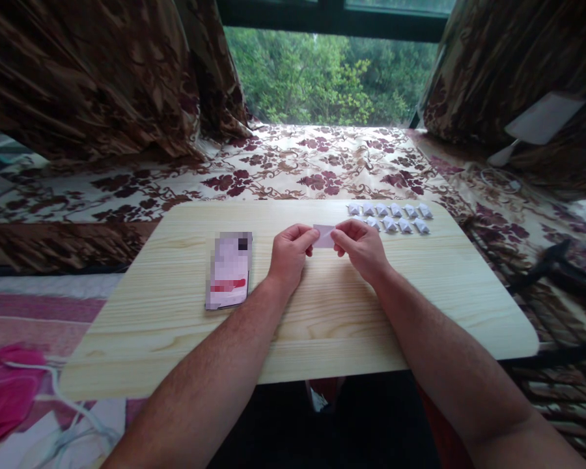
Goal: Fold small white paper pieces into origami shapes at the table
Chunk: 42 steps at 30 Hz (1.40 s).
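A small pale piece of paper (324, 236) is stretched between my two hands, just above the wooden table. My left hand (292, 251) pinches its left edge between thumb and fingers. At the opposite edge, my right hand (361, 246) grips it the same way. Beyond my right hand, several small folded white paper pieces (396, 210) lie in two rows near the table's far edge; my right hand partly hides the nearer row. To the left of my left forearm lies a phone (229, 270) with a lit, blurred screen.
The light wooden table (176, 345) has rounded corners. Behind it, a ledge with flowered cloth (322, 156) runs below a window. A white lamp (542, 120) stands at the right, near dark bars (542, 267). White cables (56, 384) and pink cloth (10, 391) lie at lower left.
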Available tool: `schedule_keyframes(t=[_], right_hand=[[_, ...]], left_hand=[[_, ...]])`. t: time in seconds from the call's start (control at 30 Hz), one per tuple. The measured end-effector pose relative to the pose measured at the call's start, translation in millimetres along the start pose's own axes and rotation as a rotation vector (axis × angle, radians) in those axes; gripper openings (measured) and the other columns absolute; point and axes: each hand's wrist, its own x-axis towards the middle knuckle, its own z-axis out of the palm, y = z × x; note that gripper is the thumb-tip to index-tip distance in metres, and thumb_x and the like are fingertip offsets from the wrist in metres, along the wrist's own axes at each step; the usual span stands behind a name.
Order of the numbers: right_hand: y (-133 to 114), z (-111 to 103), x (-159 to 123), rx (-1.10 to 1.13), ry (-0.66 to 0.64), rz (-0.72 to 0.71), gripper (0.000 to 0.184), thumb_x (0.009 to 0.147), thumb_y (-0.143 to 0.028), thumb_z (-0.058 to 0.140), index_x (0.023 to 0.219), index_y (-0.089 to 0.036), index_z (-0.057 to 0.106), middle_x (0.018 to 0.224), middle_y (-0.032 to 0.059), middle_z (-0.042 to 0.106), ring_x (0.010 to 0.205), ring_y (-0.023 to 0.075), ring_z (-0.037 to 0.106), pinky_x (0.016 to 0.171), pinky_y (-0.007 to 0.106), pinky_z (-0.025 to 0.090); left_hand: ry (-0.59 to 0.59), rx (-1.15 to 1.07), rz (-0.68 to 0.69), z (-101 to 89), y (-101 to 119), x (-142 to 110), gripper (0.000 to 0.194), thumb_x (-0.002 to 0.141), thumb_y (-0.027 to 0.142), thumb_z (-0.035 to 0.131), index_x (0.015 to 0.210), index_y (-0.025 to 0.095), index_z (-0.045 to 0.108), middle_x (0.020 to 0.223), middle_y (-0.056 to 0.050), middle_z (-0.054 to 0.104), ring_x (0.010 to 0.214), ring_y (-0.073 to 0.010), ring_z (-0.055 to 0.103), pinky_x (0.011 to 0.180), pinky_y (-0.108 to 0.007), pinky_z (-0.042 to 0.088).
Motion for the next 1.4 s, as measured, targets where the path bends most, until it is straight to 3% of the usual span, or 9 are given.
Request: schedule_keyframes(t=[0.1,0.2,0.33,0.6,0.93,1.4], right_hand=[[-1,-1,0,0.047,-0.008,-0.067,0.028,0.075,-0.036,0.075,0.097,-0.021,0.07,0.079,0.0006,0.07,0.064,0.0121,0.061,0.052,0.023,0.049],[-1,-2,-1,0.1,-0.086,-0.124,0.023,0.074,-0.029,0.076,0.096,-0.022,0.073,0.094,0.0026,0.072,0.072,0.0128,0.062,0.056,0.024,0.05],[-2,-5,-1,0.103,-0.185,-0.146,0.01,0.078,-0.026,0.073,0.086,-0.021,0.074,0.091,0.0031,0.07,0.073,0.0135,0.061,0.055,0.025,0.049],[-7,-12,-1,-0.053,-0.252,-0.199,0.01,0.077,-0.028,0.074,0.084,-0.021,0.076,0.103,0.0066,0.068,0.083,0.0167,0.062,0.059,0.027,0.051],[-8,-15,0,-0.043,-0.263,-0.101,0.019,0.074,-0.036,0.078,0.078,-0.019,0.072,0.095,0.0054,0.069,0.077,0.0157,0.062,0.059,0.027,0.054],[-1,-10,3,-0.071,-0.121,-0.042,0.023,0.076,-0.039,0.074,0.077,-0.017,0.067,0.066,-0.0001,0.066,0.056,0.0114,0.058,0.05,0.025,0.05]], left_hand=[[-0.036,0.011,0.0,-1.6,-1,0,0.016,0.068,0.029,0.073,0.064,0.018,0.063,0.06,0.002,0.055,0.055,-0.0094,0.047,0.05,-0.023,0.036],[-0.095,0.031,-0.007,-2.6,-3,0,0.015,0.069,0.028,0.072,0.064,0.017,0.063,0.06,0.001,0.056,0.056,-0.01,0.048,0.051,-0.024,0.036],[-0.109,0.032,-0.015,-2.9,-4,0,0.016,0.069,0.031,0.073,0.067,0.017,0.066,0.062,0.0,0.059,0.057,-0.0107,0.05,0.052,-0.024,0.037],[-0.126,0.01,-0.071,-3.4,-6,2,0.018,0.068,0.031,0.074,0.066,0.015,0.066,0.058,0.0,0.058,0.055,-0.011,0.051,0.054,-0.025,0.038],[-0.124,0.034,-0.078,-3.0,-6,2,0.023,0.067,0.036,0.077,0.067,0.015,0.068,0.061,-0.001,0.062,0.055,-0.0106,0.051,0.052,-0.024,0.037],[-0.147,0.227,0.03,-2.1,-4,-2,0.029,0.072,0.044,0.075,0.071,0.015,0.071,0.061,-0.001,0.063,0.053,-0.0104,0.049,0.05,-0.024,0.035]])
